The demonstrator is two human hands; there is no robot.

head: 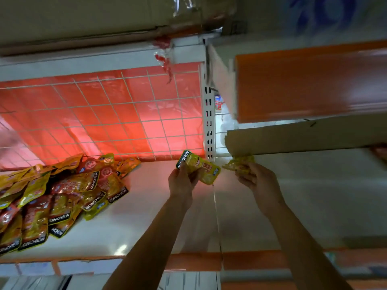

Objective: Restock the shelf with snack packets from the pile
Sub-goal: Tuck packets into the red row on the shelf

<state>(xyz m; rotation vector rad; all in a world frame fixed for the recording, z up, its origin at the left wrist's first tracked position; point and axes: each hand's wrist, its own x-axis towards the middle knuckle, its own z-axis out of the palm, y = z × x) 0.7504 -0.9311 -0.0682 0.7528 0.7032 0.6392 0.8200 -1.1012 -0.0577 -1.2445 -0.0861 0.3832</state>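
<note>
Konchew packet (201, 169), yellow with a dark top band, is gripped nearest the camera by the left hand (182, 182), just left of the foot of the slotted upright (209, 122). The thumb is curled over the packet's top edge and the fingers are wrapped behind it. A second yellow packet (238, 164) is pinched between the thumb and curled fingers of the right hand (256, 177), just right of the upright's foot and under the cardboard sheet (303, 137). Its print is too blurred to be read. Neither packet is yet set down on the white shelf (167, 216). Farther back and well left of the upright, the pile (52, 197) of yellow and red packets is seen heaped loosely against the red-backed wire grid (104, 114). No tidy row is visible anywhere. The restocking is therefore judged to be at an early stage, with many packets left to be placed.
</note>
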